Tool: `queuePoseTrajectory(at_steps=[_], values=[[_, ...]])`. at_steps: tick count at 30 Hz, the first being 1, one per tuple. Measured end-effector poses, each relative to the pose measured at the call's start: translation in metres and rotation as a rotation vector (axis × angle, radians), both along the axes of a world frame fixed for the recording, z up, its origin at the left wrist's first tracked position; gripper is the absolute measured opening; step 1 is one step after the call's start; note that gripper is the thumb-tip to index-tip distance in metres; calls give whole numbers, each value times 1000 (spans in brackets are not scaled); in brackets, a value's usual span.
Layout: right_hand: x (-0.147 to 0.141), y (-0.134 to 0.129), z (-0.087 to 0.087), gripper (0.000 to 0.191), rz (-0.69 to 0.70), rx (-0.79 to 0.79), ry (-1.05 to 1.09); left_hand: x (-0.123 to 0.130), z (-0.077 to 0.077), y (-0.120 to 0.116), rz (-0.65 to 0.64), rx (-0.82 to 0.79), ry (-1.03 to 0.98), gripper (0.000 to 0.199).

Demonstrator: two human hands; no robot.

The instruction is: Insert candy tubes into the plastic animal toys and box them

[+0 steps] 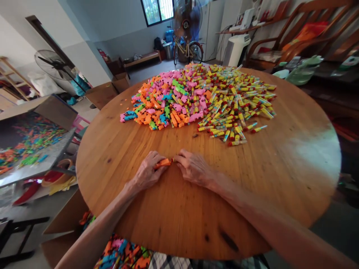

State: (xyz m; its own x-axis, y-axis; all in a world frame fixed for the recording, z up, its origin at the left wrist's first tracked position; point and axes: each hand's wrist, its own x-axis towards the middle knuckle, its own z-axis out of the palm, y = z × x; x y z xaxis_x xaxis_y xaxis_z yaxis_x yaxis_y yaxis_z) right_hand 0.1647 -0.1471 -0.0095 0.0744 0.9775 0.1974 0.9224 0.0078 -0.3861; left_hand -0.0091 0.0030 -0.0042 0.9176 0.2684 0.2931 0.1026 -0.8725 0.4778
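Looks from the person's head, forward and down, across the table (252,179). Hangs rather near above the closest edge, with the checked cloth (171,262) at the bottom border. Has the left hand (147,170) and the right hand (195,168) close to the middle, seen from above and behind. Opens very wide, from the box (57,110) at left to the chair (303,43) at right, and reaches far to the window (158,11).

A home's sitting room, seemingly, with a wooden armchair (297,48), bicycle (196,51) and standing fan (185,24)
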Motion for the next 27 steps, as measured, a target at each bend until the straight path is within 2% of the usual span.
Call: queuePoseTrajectory(at_steps=[7,15,27], values=[[0,1,-3,26,5,45,37,1,-8,2,-17,6,-30,24],[-1,2,-8,27,41,43,-10,4,-5,-2,-49,42,-58,20],[-2,2,11,31,121,-122,-103,6,-5,6,-161,69,-22,18]])
